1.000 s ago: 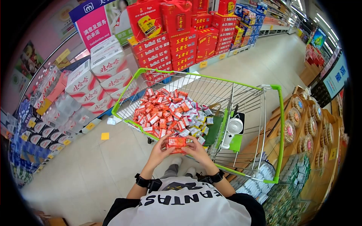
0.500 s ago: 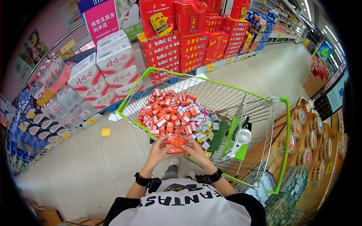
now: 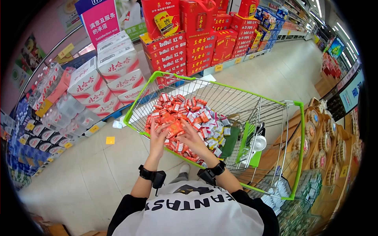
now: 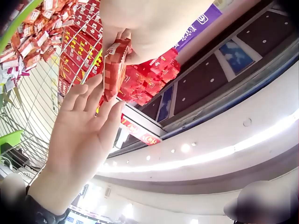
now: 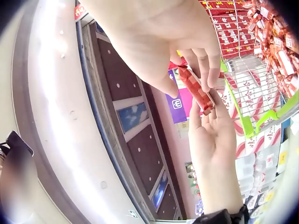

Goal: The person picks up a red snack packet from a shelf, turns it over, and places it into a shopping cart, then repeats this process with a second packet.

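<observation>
A small red wrapped snack packet (image 3: pixel 174 128) is held between the two hands, over a heap of similar packets in the shopping cart. My left hand (image 3: pixel 158 138) holds it from the left, and my right hand (image 3: pixel 194 140) has its fingertips at the other side. In the left wrist view, the packet (image 4: pixel 115 70) shows its patterned edge between the fingers of both hands. The right wrist view shows the packet (image 5: pixel 196 88) slanting between the hands. Red and white packets (image 3: pixel 193 112) fill the cart's left end, with yellow and white ones (image 3: pixel 214 135) at the heap's right side.
The wire cart has a green rim (image 3: pixel 236 91). A white handheld fan (image 3: pixel 258 144) lies in its seat section. Red drink boxes (image 3: pixel 199 51) and white cartons (image 3: pixel 118 63) stand beyond. Round packaged goods (image 3: pixel 332 147) sit on a wooden shelf at right.
Both hands have moved forward with the red packet, from the cart's near rim to over the heap. The head view swung left at first, then barely shifted.
</observation>
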Action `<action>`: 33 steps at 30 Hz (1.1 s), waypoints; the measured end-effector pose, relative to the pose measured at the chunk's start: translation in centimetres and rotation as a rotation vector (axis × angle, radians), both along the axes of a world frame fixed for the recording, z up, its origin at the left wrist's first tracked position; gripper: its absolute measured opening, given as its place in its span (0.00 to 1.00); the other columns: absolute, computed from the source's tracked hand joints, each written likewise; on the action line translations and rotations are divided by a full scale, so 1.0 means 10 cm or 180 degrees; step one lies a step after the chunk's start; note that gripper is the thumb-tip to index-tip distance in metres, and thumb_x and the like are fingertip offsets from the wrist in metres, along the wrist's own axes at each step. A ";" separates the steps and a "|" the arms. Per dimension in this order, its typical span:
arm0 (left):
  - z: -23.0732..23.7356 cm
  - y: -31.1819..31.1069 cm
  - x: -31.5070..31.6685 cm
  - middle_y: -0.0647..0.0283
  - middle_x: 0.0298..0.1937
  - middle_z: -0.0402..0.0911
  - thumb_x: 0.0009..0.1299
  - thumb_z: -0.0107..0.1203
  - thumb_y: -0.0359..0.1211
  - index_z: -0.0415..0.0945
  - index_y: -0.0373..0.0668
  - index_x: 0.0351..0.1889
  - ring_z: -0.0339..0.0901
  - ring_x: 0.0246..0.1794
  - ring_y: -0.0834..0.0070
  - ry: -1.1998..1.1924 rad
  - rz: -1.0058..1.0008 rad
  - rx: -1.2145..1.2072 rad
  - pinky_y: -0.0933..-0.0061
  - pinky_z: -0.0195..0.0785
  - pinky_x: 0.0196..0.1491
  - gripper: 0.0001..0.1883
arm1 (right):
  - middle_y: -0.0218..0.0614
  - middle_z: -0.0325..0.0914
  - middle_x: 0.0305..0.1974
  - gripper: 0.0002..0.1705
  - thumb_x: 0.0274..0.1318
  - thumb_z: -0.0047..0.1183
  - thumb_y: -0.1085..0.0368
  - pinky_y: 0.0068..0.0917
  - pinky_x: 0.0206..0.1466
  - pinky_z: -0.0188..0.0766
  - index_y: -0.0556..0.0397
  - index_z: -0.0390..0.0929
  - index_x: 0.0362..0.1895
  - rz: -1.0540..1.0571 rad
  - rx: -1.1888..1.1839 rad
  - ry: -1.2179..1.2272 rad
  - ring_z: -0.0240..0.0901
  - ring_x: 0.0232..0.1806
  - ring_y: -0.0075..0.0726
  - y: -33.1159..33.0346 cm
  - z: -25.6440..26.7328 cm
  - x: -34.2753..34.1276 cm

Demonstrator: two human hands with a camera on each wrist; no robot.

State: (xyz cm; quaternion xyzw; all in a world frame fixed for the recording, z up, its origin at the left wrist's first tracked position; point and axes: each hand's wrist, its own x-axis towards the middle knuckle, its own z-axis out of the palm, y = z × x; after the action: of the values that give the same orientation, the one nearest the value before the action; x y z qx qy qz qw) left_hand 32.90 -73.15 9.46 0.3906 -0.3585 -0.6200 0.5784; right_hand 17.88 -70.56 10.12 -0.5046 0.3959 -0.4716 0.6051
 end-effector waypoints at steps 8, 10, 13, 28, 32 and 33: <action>-0.36 0.08 0.08 0.69 0.36 0.69 0.61 0.48 0.29 0.67 0.44 0.45 0.68 0.35 0.84 -0.0958 -0.0909 0.0522 0.85 0.64 0.31 0.13 | 0.35 0.66 0.46 0.30 0.50 0.50 0.65 0.21 0.38 0.65 0.53 0.55 0.58 0.0029 0.0750 0.0243 0.68 0.39 0.25 0.06 -0.28 -0.11; -0.36 0.15 0.09 0.68 0.37 0.69 0.62 0.47 0.29 0.67 0.43 0.45 0.69 0.35 0.82 -0.1022 -0.1135 0.0611 0.83 0.65 0.32 0.13 | 0.35 0.66 0.46 0.29 0.50 0.50 0.64 0.21 0.38 0.66 0.53 0.57 0.57 0.0046 0.0768 0.0267 0.68 0.39 0.25 0.10 -0.36 -0.16; -0.44 0.21 0.11 0.65 0.38 0.69 0.63 0.45 0.30 0.67 0.40 0.45 0.69 0.37 0.79 -0.1107 -0.1447 0.0672 0.77 0.70 0.35 0.12 | 0.36 0.67 0.46 0.26 0.50 0.50 0.64 0.20 0.37 0.67 0.53 0.60 0.54 0.0156 0.0941 0.0375 0.69 0.38 0.26 0.16 -0.43 -0.20; -0.39 0.40 0.12 0.64 0.41 0.70 0.62 0.43 0.29 0.68 0.39 0.42 0.70 0.40 0.77 -0.0898 -0.0957 0.0723 0.76 0.69 0.37 0.11 | 0.35 0.68 0.40 0.25 0.50 0.49 0.66 0.20 0.35 0.68 0.54 0.58 0.54 0.0358 0.1116 0.0253 0.68 0.35 0.23 0.31 -0.38 -0.25; -0.26 0.31 0.15 0.65 0.42 0.70 0.63 0.44 0.29 0.67 0.39 0.43 0.69 0.41 0.77 -0.0825 -0.0741 0.0685 0.75 0.67 0.42 0.11 | 0.36 0.60 0.49 0.35 0.47 0.52 0.66 0.22 0.39 0.66 0.51 0.51 0.59 0.0279 0.0667 0.0307 0.65 0.42 0.26 0.28 -0.21 -0.10; -0.21 0.26 0.15 0.65 0.43 0.70 0.63 0.44 0.29 0.66 0.39 0.44 0.68 0.42 0.76 -0.0843 -0.0612 0.0642 0.74 0.66 0.44 0.11 | 0.38 0.56 0.54 0.39 0.46 0.54 0.67 0.23 0.42 0.66 0.50 0.47 0.61 0.0292 0.0375 0.0256 0.64 0.46 0.29 0.23 -0.09 -0.08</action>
State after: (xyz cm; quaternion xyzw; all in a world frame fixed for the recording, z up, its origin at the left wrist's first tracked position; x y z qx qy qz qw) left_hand 34.45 -70.52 7.37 0.4887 -0.4032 -0.6484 0.4221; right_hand 17.12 -68.24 9.26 -0.5043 0.4235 -0.3986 0.6383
